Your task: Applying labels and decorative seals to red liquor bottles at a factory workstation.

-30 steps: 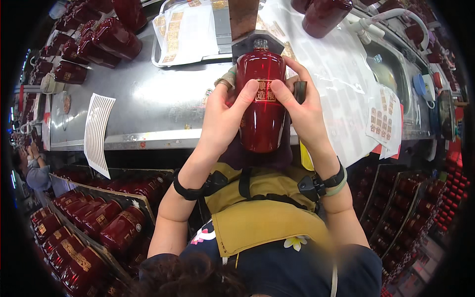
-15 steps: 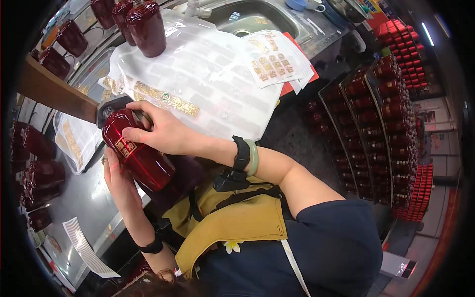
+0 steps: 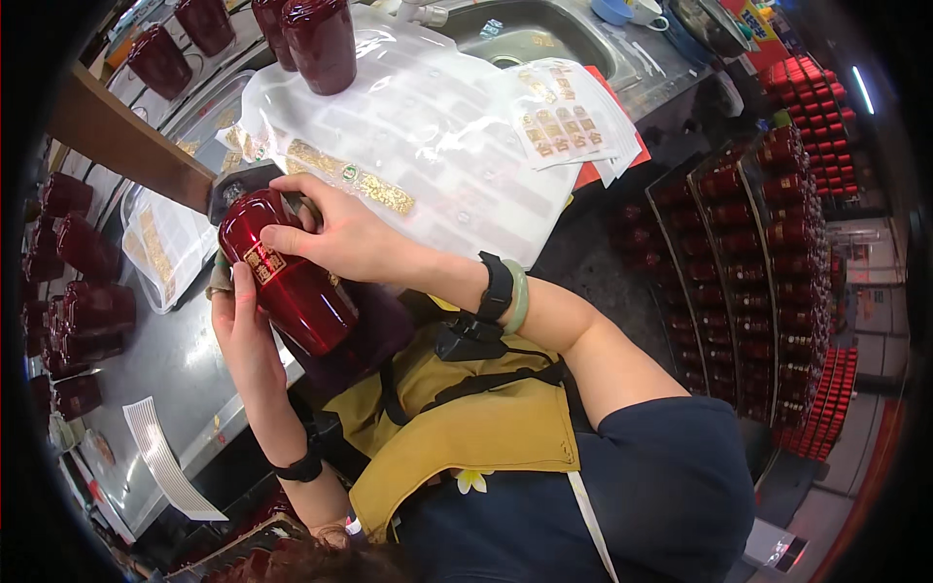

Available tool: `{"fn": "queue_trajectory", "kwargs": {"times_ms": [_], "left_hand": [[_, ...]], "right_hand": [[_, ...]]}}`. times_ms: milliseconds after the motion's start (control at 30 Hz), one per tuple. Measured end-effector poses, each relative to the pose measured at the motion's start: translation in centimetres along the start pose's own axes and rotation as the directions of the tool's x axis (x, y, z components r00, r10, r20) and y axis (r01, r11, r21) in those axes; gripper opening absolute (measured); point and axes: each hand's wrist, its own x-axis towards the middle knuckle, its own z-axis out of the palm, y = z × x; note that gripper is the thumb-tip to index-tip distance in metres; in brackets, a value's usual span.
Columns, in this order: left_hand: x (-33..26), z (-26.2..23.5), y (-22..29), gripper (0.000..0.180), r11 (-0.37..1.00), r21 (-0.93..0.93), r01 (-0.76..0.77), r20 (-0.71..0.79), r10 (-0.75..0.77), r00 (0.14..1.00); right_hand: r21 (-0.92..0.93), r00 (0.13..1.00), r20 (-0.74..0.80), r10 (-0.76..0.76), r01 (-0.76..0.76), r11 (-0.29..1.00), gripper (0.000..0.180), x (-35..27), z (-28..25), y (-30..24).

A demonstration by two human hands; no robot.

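A glossy dark red bottle (image 3: pixel 309 306) lies tilted between my two hands, with a small gold label (image 3: pixel 262 260) on its side. My right hand (image 3: pixel 342 231) is closed over the bottle from the far right, its thumb resting near the label's upper edge. On the near left side, my left hand (image 3: pixel 245 325) supports the bottle, one fingertip at the label's lower edge. By the left fingers shows a bit of greyish-green cloth (image 3: pixel 222 282), partly hidden. The bottle's far end sits close to a dark block on a wooden beam (image 3: pixel 131 136).
A white plastic-covered surface (image 3: pixel 466 146) carries gold label strips (image 3: pixel 374 187) and sheets of gold stickers (image 3: pixel 564 131). Red bottles (image 3: pixel 321 49) stand beyond; more crowd the left. A sink (image 3: pixel 530 39) is behind. Stacked racks of red bottles (image 3: pixel 748 262) stand at right.
The view has shifted slightly, so the scene sits farther right. My left fingertip has come onto the label's edge, and the greyish-green cloth now shows beside that hand. Both hands stay on the bottle.
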Motion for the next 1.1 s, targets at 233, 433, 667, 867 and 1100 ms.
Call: {"fn": "queue_trajectory", "kwargs": {"times_ms": [233, 433, 667, 867, 1100], "left_hand": [[-0.1, 0.2, -0.1, 0.038, 0.999, -0.024, 0.029, -0.036, -0.03, 0.999], [0.0, -0.4, -0.2, 0.041, 0.996, -0.068, 0.06, -0.026, -0.061, 0.998], [0.0, -0.9, -0.1, 0.042, 0.998, -0.029, 0.047, -0.036, -0.048, 0.998], [-0.2, -0.6, -0.4, 0.041, 1.0, -0.025, 0.013, -0.028, -0.014, 1.0], [0.2, -5.3, -1.8, 0.051, 0.999, 0.022, 0.03, -0.071, -0.028, 0.997]], "right_hand": [[0.007, 1.0, -0.01, -0.003, 0.004, 1.0, 0.067, -0.1, -0.1, 0.3], [0.022, 0.998, 0.025, 0.064, -0.064, 0.998, 0.072, -0.2, -0.3, -0.5], [0.021, 1.0, 0.016, -0.005, 0.005, 1.0, 0.067, 0.0, 0.1, 0.1], [0.028, 1.0, -0.003, -0.008, 0.008, 1.0, 0.067, 0.0, -0.3, 0.1], [0.121, 0.998, 0.021, -0.061, 0.058, 0.991, 0.064, 0.9, 2.0, 1.6]]}}
